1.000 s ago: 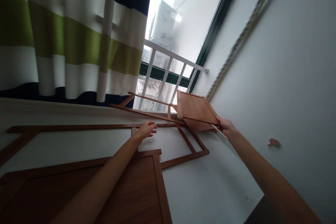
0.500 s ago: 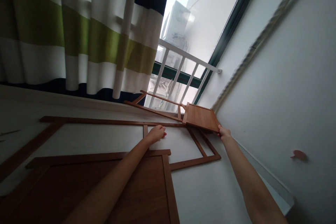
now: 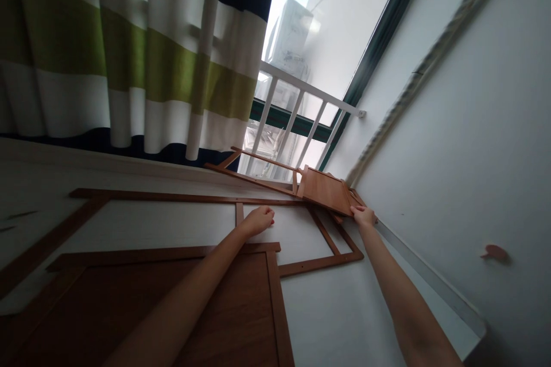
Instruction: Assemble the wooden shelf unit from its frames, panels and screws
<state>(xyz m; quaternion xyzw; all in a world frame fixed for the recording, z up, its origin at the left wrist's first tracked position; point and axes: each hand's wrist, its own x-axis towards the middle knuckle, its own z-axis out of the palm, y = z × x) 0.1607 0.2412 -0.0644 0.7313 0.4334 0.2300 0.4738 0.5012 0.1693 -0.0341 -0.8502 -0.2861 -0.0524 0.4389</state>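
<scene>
Brings the small wooden panel (image 3: 326, 190) down from its earlier tilt to nearly flat at centre right, right hand (image 3: 364, 216) clamped on its near corner. Rests left hand (image 3: 257, 221), loosely curled and empty, well apart beside the wooden frame (image 3: 321, 264).

Smooth matt wood panel (image 3: 328, 190), wooden frame (image 3: 181, 199), striped cloth curtain (image 3: 129, 63), white-painted railing (image 3: 297, 109).

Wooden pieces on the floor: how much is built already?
Hardly any. The big panel and thin frame lie flat on the floor; nothing stands up. Right now the right hand grips the small panel; the left hand rests by the thin frame. Fitting the pieces together looks left.
</scene>
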